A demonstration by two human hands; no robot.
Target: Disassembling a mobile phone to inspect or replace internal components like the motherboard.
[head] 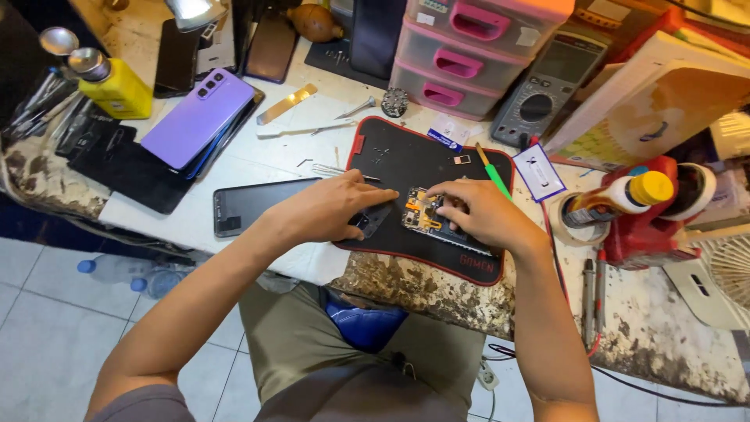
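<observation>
Head view. An opened phone (437, 223) lies at frame centre on a black work mat (406, 160), its long axis running from upper left to lower right. The right hand (480, 211) rests directly upon it, fingertips (439, 195) curled onto the exposed board. The left hand (328, 207), just left, pinches a small dark part (371, 221) between 2 fingers.

The floor (47, 312) is made of pale grey tiles with thin dark lines between them. The worktop (437, 293) is old — its front edge is chipped and stained brown. Pink plastic drawers (469, 59) stand at the back. The light is bright and even.
</observation>
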